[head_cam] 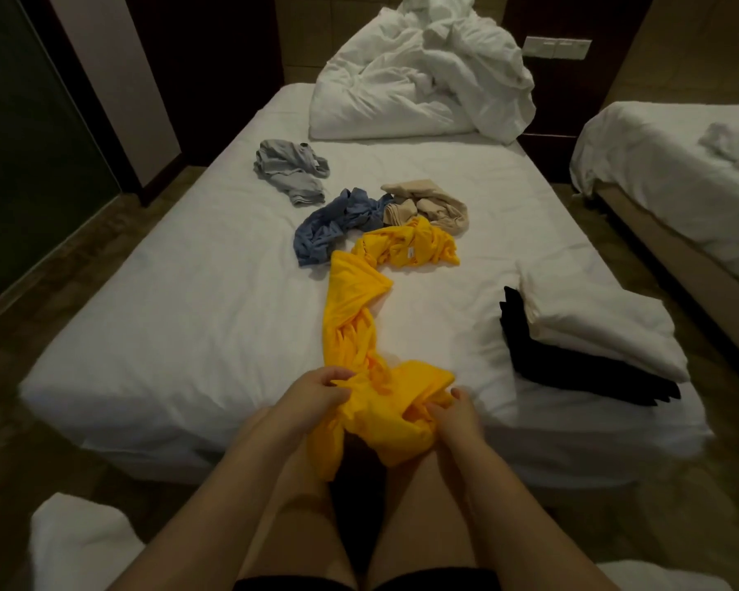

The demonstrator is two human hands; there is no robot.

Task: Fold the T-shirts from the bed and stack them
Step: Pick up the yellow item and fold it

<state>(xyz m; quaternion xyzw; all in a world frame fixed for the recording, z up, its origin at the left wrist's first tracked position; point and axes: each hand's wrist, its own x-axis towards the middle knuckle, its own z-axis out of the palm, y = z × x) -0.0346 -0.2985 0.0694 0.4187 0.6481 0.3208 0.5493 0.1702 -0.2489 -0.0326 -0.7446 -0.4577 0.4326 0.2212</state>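
Note:
A yellow T-shirt (pixel 355 317) lies stretched out and crumpled down the middle of the white bed (pixel 188 300), its near end hanging over the front edge. My left hand (pixel 316 392) grips that near end on the left, and my right hand (pixel 453 413) grips it on the right. Behind it lie crumpled T-shirts: a blue one (pixel 333 226), a beige one (pixel 427 204) and a grey one (pixel 289 168). On the right side of the bed sits a stack with a folded white T-shirt (pixel 594 317) on top of a folded black one (pixel 572 373).
A bunched white duvet (pixel 423 74) fills the head of the bed. A second bed (pixel 679 172) stands to the right across a narrow floor gap. A dark glass wall runs along the left. My bare knees are just below the bed's front edge.

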